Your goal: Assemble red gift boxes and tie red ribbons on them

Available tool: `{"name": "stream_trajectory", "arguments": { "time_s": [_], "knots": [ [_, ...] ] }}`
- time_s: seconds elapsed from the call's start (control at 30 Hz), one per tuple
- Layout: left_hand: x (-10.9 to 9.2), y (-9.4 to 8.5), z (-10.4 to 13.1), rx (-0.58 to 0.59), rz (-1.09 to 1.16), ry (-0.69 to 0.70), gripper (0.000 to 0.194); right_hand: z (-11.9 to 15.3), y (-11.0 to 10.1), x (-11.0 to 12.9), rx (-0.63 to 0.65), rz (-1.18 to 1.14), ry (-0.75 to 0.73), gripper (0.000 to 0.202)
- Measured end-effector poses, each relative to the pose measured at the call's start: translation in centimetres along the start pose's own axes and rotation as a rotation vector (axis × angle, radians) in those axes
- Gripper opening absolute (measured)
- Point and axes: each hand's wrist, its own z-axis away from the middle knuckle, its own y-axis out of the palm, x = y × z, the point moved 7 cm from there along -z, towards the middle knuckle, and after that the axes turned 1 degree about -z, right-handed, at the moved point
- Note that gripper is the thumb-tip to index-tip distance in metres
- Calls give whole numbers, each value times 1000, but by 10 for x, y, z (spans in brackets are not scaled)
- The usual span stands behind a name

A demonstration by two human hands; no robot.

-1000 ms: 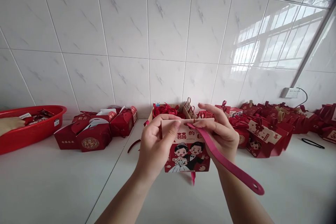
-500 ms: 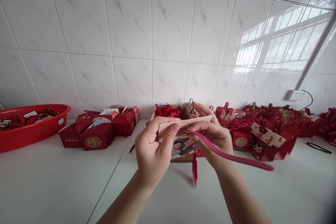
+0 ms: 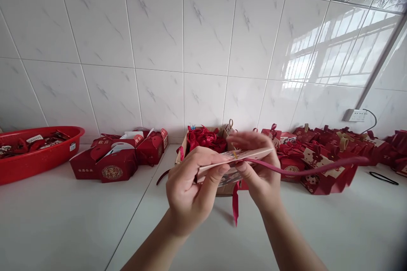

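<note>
Above the counter, my left hand [image 3: 190,190] pinches the left end of a small cardboard gift bag [image 3: 254,153] between thumb and fingers. Its pale top edge faces me, and the printed front below is mostly hidden. A dark red ribbon [image 3: 299,173] comes out near the middle of that edge and trails off to the right. My right hand [image 3: 263,178] is closed at the right part of the bag, its thumb pressed on the ribbon by the edge. The raised right fingers are blurred and partly behind the bag.
Behind my hands stands a cardboard box [image 3: 182,148] of red ribbons. Red gift boxes [image 3: 117,165] and a red plastic basin [image 3: 41,159] of packets are on the left. Several red gift bags [image 3: 330,169] crowd the right, with a black loop [image 3: 383,178] near a wall socket [image 3: 356,115].
The bag has tilted, so its printed front shows less. The ribbon's loose end has swung up and farther right. My right thumb has come round to the near side, onto the ribbon.
</note>
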Motion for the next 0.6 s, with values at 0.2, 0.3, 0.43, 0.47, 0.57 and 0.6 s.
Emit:
{"name": "stream_trajectory", "arguments": {
  "time_s": [0.2,0.3,0.43,0.47,0.57,0.6],
  "knots": [
    [14,-20,-16,20,-102,-110,12,-4,-4,-22,157,101,307,20],
    [11,-35,-24,-16,-288,6,23,2,-1,-36,352,34,583,27],
    [7,-33,-27,106,-558,173,39,9,-1,-39,493,79,722,31],
    [9,-32,-27,134,-578,169,38,9,-1,-39,511,93,728,32],
    [27,-26,-25,239,-538,-11,31,13,4,-39,555,78,759,34],
    [35,-23,-24,288,-504,-94,30,14,5,-40,563,65,769,34]
  ]
}}
